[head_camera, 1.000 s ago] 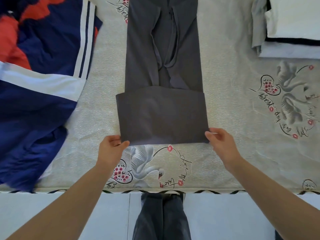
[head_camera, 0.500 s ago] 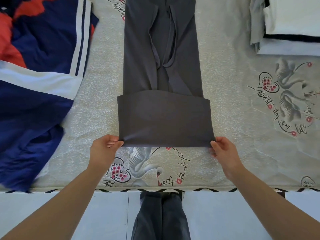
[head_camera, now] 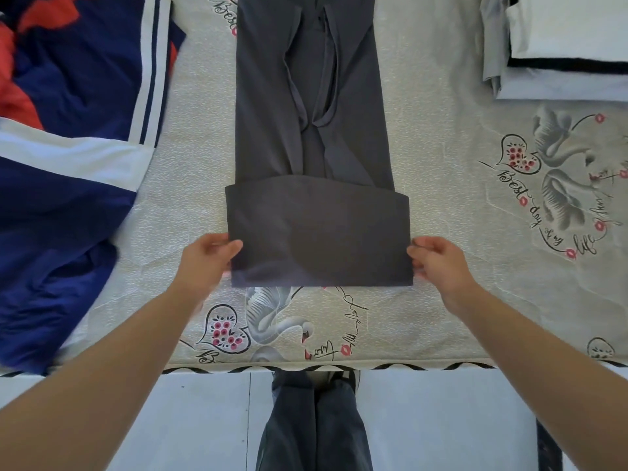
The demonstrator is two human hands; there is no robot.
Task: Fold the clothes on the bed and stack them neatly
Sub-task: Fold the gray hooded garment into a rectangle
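Head view: we are pinching the folded dark grey cotton garment (head_camera: 316, 229) with our left hand (head_camera: 207, 258) and right hand (head_camera: 438, 263), keeping its edges aligned while rolling it up

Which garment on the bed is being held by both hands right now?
The dark grey garment at centre: left hand and right hand pinch its folded end. The navy clothes and white stack lie untouched.
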